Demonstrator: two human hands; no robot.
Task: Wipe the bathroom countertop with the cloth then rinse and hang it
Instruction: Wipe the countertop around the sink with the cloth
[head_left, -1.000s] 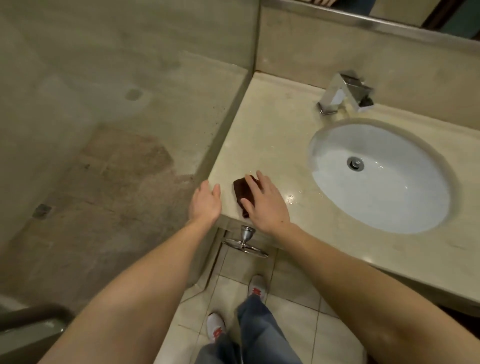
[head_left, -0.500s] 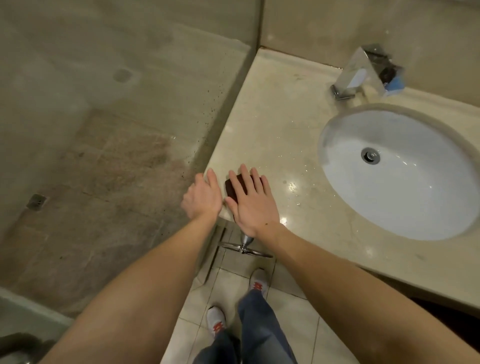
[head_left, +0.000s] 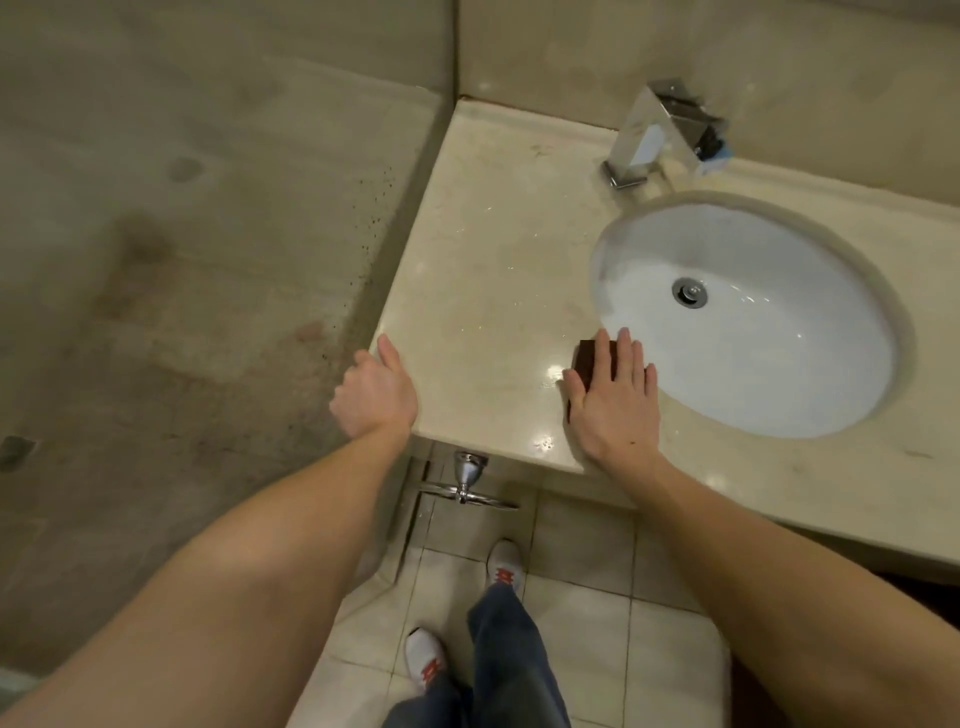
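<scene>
Brown cloth (head_left: 588, 355) lies pinned under the flat, straight-fingered right hand (head_left: 612, 401) beside the basin (head_left: 789, 374), while the left hand (head_left: 375, 396), well apart, grips the surface (head_left: 493, 234) corner.

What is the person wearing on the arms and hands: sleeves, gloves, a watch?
Nothing. The left hand and right hand are bare: no gloves, rings or watch show. Both forearms are uncovered to the frame edge, no sleeve in view. Lower down: blue denim jeans and white shoes with red markings.
</scene>
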